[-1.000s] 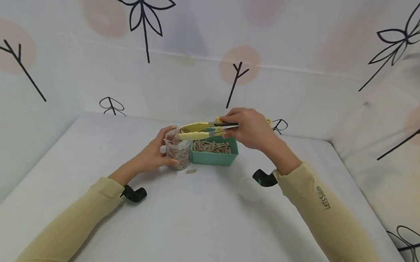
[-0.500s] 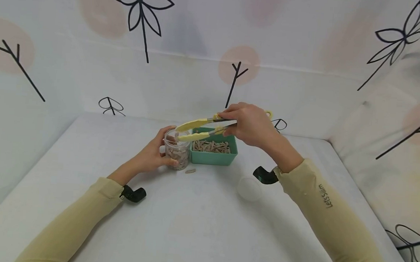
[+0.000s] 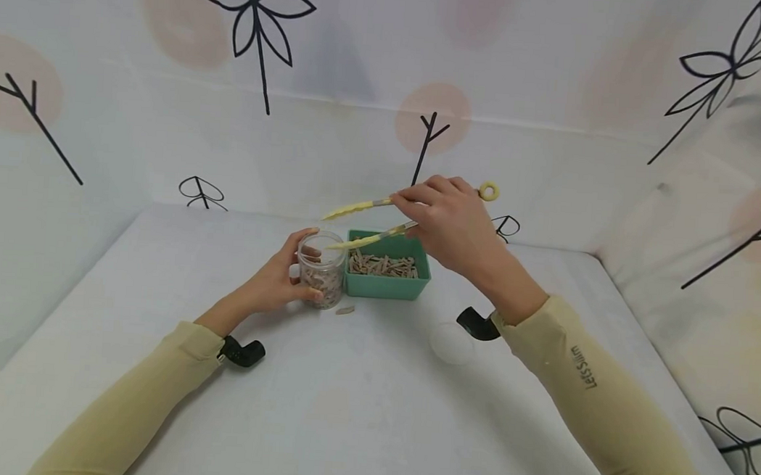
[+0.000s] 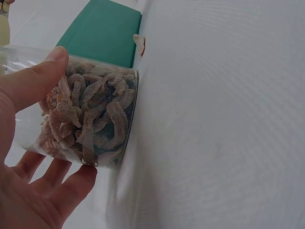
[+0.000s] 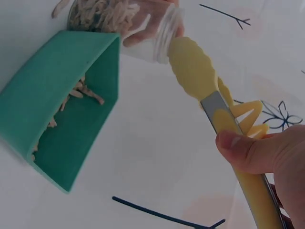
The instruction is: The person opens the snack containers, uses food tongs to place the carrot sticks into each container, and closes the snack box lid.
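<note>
A clear jar (image 3: 322,281), partly filled with pale brownish dried strips, stands on the table with its top uncovered. My left hand (image 3: 275,278) holds it round the side, thumb and fingers on opposite walls in the left wrist view. My right hand (image 3: 450,223) grips yellow-tipped tongs (image 5: 193,69) above a green rectangular box (image 3: 387,289). The tongs' arms are spread, with the lower tip by the jar's mouth and nothing visible between them. More dried strips (image 3: 384,265) lie in the box, which stands right beside the jar.
One loose strip (image 3: 345,310) lies on the white-covered table (image 3: 344,410) in front of the jar. A translucent round lid (image 3: 452,343) rests to the right, below the right wrist. A white patterned cloth (image 3: 334,147) hangs behind.
The tongs have risen from the jar's mouth and their arms have spread wider. My right hand has moved up slightly. The left hand and jar have stayed in place.
</note>
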Demonstrator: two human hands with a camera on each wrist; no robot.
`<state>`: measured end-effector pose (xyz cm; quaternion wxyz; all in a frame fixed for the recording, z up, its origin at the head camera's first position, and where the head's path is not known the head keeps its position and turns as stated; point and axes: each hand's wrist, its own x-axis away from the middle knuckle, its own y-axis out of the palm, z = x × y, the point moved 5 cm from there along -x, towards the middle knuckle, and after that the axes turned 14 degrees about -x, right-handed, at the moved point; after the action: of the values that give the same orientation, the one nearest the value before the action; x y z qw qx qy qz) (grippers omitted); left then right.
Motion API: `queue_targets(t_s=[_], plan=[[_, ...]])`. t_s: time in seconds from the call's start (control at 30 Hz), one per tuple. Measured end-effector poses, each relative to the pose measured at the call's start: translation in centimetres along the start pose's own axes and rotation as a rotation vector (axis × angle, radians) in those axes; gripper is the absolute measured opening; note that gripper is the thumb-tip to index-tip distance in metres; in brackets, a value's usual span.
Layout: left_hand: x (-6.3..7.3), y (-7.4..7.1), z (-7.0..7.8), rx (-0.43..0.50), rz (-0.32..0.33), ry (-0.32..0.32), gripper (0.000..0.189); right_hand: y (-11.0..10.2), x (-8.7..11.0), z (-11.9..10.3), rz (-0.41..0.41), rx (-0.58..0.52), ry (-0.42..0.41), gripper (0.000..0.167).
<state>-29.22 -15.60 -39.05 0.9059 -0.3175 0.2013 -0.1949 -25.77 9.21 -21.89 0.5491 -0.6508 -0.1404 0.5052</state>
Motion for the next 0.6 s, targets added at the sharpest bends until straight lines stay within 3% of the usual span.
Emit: queue_targets(t_s=[0.07, 0.3, 0.43, 0.53, 0.6], plan=[[0.0, 0.0, 0.1, -0.011, -0.002, -0.004, 0.109, -0.1, 0.2, 0.4, 0.003, -0.023, 0.030, 0.053], [0.7, -0.9, 3.6, -0.015, -0.020, 0.001, 0.101, -0.1, 2.5, 2.6, 0.006, -0.106, 0.167, 0.053], [0.3, -0.5, 1.8, -0.004, -0.014, -0.013, 0.105, 0.7, 3.9, 3.9, -0.052, -0.126, 0.242, 0.055], [-0.1, -0.1, 0.3, -0.006, -0.005, -0.014, 0.109, 1.8, 4.7, 4.8, -0.153, -0.129, 0.306, 0.055], [0.0, -0.1, 0.2, -0.004, 0.000, -0.005, 0.110, 2.4, 5.1, 5.3, -0.229, -0.122, 0.350, 0.055]])
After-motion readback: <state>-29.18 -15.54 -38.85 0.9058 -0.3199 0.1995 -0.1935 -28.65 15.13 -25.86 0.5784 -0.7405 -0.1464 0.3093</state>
